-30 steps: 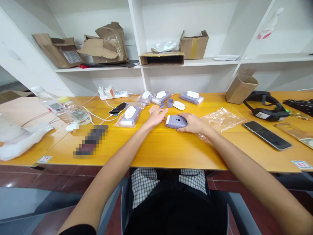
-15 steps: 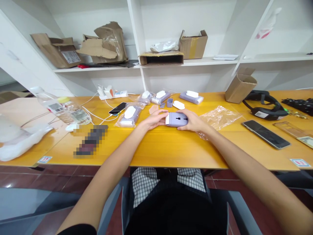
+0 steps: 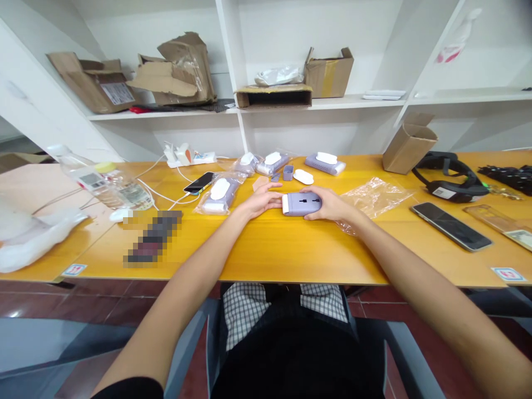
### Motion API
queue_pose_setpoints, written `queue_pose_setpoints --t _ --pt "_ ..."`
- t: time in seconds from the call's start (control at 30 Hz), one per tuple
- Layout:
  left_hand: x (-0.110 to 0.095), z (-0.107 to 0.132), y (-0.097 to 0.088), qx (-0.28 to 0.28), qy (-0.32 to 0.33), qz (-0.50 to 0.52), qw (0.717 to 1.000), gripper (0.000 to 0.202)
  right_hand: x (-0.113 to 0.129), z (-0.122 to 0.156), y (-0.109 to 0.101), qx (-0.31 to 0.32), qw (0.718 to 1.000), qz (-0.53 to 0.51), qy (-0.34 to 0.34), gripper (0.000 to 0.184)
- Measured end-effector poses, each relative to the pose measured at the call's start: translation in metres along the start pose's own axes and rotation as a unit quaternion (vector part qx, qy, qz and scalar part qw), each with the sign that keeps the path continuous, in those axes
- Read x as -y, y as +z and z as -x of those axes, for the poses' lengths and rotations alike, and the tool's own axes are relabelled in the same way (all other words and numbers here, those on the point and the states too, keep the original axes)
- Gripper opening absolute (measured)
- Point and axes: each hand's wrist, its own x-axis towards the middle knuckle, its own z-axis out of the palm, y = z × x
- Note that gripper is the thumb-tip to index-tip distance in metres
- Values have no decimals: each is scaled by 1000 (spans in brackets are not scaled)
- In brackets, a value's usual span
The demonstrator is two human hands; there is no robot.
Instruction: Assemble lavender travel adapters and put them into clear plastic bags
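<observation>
A flat purple case (image 3: 303, 204) with a white left end and two black slots in its top lies over the wooden table. My right hand (image 3: 327, 204) grips its right end, thumb at the near side and fingers at the far side. At the white end is my left hand (image 3: 261, 202), open, its fingers stretched towards the case; I cannot tell whether the fingertips touch it. Beyond the hands are a small purple cup-like part (image 3: 288, 173) and a white oval piece (image 3: 303, 177). A similar purple case with a white oval top (image 3: 325, 163) stands farther back.
Bagged purple cases (image 3: 219, 194) lie left of my hands. A clear plastic bag (image 3: 374, 198) rests to the right, near a phone (image 3: 451, 226) and a black headset (image 3: 451, 177). Bottles (image 3: 120, 185), a charging phone (image 3: 200, 183) and cables occupy the left. Shelves with cardboard boxes (image 3: 328, 73) rise behind.
My left hand's fingers have spread and eased back to the left from the purple case. My right hand keeps its hold, with the case nearly in the same place.
</observation>
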Motion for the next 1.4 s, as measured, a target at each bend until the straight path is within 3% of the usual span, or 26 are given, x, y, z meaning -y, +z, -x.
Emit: queue_pose_setpoints --t 0.2,0.37,0.57,0.67,0.83,0.97,1.07,1.1,1.23,1.4 --pt "6 -3 -2 32 24 -58 998 54 -4 0 3 -6 1000 7 3 81" --pt "6 -6 -6 2 56 -131 990 48 -2 -1 7 -12 999 39 25 86" --pt "2 -6 -13 1 50 -153 987 48 -6 1 0 4 999 34 35 117" --pt "4 -9 -18 -21 64 -176 982 40 -20 3 -10 45 998 16 51 116" --pt "7 -13 -22 -61 173 -359 915 22 -36 5 -27 131 979 89 128 86" --pt "10 -8 -24 -48 189 -444 875 41 -19 9 -38 197 929 209 234 60" --pt "17 4 -26 -53 192 -533 823 49 1 13 -34 193 883 290 315 46" --pt "20 10 -25 -56 191 -563 802 50 7 13 -29 175 881 310 312 48" --pt "30 29 -18 -44 188 -642 742 53 13 8 0 113 924 290 221 58" --pt "30 39 -8 -43 145 -683 714 60 -1 4 19 86 938 255 217 65"
